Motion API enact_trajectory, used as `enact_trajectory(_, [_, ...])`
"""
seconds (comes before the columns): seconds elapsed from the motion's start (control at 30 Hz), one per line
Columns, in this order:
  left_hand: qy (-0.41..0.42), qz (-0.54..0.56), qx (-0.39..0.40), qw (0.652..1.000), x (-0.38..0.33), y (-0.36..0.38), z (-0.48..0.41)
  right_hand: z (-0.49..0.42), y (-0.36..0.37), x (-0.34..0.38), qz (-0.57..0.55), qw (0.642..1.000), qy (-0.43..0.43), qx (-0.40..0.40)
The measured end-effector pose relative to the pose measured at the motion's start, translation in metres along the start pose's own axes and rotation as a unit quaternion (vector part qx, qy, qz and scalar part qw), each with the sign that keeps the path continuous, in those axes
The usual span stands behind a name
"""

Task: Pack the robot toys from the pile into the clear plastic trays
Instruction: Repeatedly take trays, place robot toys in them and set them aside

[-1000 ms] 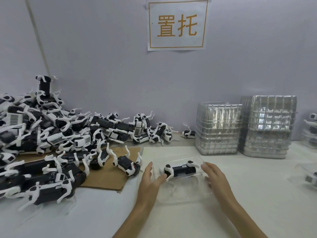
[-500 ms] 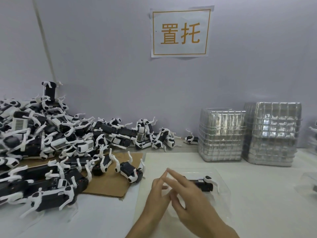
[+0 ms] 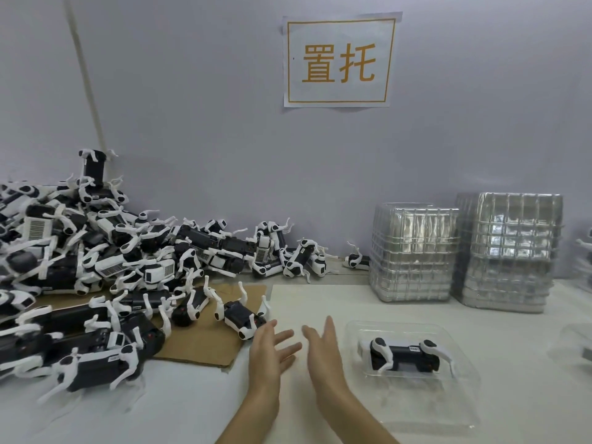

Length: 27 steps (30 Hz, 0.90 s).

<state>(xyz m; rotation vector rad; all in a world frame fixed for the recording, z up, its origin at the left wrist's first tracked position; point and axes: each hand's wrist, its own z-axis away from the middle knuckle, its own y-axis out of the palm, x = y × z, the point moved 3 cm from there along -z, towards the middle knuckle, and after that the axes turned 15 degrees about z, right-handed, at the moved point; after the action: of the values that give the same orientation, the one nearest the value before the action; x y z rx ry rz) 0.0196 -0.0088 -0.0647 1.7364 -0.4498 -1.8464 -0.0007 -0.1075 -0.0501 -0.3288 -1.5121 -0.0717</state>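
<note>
A large pile of black-and-white robot dog toys fills the left side of the table, partly on brown cardboard. One toy lies inside a clear plastic tray at the right front. My left hand and my right hand hover side by side just left of that tray, fingers straight and spread, holding nothing. The nearest loose toy lies just beyond my left hand's fingertips.
Two tall stacks of clear trays stand at the back right against the wall. A paper sign hangs on the wall. More trays show at the right edge. White table surface lies in front.
Both hands let go of the tray holding the toy and drew left toward the pile. The tray now sits to the right of the hands.
</note>
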Motion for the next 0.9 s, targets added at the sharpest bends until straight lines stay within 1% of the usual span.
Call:
enact_trajectory(0.07, [0.024,0.001,-0.037,0.999,-0.004,-0.006,-0.004,-0.009,-0.018,-0.009,0.021,0.998,0.004,-0.067])
enact_trajectory(0.17, [0.105,0.005,-0.087,0.991,-0.015,-0.008,-0.002,-0.027,-0.049,-0.018,0.021,0.991,0.028,-0.126])
enact_trajectory(0.23, [0.146,0.012,-0.107,0.983,-0.020,-0.010,-0.002,-0.036,-0.073,-0.025,0.013,0.991,0.051,-0.126])
enact_trajectory(0.3, [0.165,0.027,-0.117,0.979,-0.027,-0.013,-0.003,-0.039,-0.099,-0.032,-0.018,0.990,0.076,-0.114])
enact_trajectory(0.4, [0.136,0.023,-0.097,0.986,-0.028,-0.018,-0.012,-0.038,-0.142,-0.041,-0.049,0.984,0.098,-0.142])
enact_trajectory(0.57, [0.059,-0.027,-0.070,0.995,-0.020,-0.021,-0.020,-0.037,-0.214,-0.051,-0.054,0.980,0.096,-0.163])
enact_trajectory(0.67, [0.047,-0.053,-0.050,0.996,-0.018,-0.020,-0.020,-0.033,-0.248,-0.055,-0.110,0.978,0.112,-0.136])
enact_trajectory(0.77, [0.045,-0.075,-0.029,0.996,-0.017,-0.019,-0.021,-0.028,-0.274,-0.057,-0.195,0.963,0.137,-0.126])
enact_trajectory(0.83, [0.045,-0.081,-0.028,0.995,-0.016,-0.019,-0.022,-0.030,-0.288,-0.060,-0.240,0.960,0.112,-0.091])
enact_trajectory(0.87, [0.046,-0.083,-0.030,0.995,-0.016,-0.019,-0.022,-0.033,-0.292,-0.060,-0.252,0.959,0.110,-0.071])
enact_trajectory(0.9, [0.048,-0.085,-0.031,0.995,-0.015,-0.020,-0.022,-0.033,-0.289,-0.059,-0.256,0.957,0.119,-0.071])
